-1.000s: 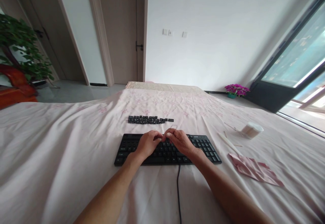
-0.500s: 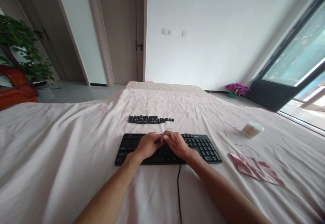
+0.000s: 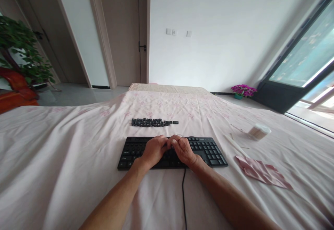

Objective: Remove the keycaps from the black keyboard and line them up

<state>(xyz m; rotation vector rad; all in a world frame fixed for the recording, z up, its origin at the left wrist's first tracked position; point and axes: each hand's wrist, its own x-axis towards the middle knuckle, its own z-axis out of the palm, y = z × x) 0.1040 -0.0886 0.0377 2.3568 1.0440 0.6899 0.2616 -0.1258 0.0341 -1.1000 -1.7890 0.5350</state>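
Note:
A black keyboard point(image 3: 212, 150) lies flat before me, its cable point(image 3: 184, 198) running toward me. Some key positions on its left half look bare. Over the middle of the keyboard, my left hand point(image 3: 155, 150) is closed, fingertips pressed together against those of the other hand; what they pinch is hidden. My right hand point(image 3: 184, 150) is closed on a wire keycap puller point(image 3: 180, 135), whose thin loop sticks out beyond the fingers. Behind the keyboard, loose black keycaps point(image 3: 147, 122) sit in rough rows.
A pale pink sheet point(image 3: 86, 160) with folds covers the surface. On the right lie a pink cloth point(image 3: 263, 172), a round clear tub of cotton swabs point(image 3: 259, 132) and several loose thin sticks. Beyond are a door point(image 3: 121, 31) and purple flowers point(image 3: 244, 90) in a pot.
Both hands have shifted slightly right along the keyboard, and the puller's wire loop has moved right and lower with them. The keycap rows look the same.

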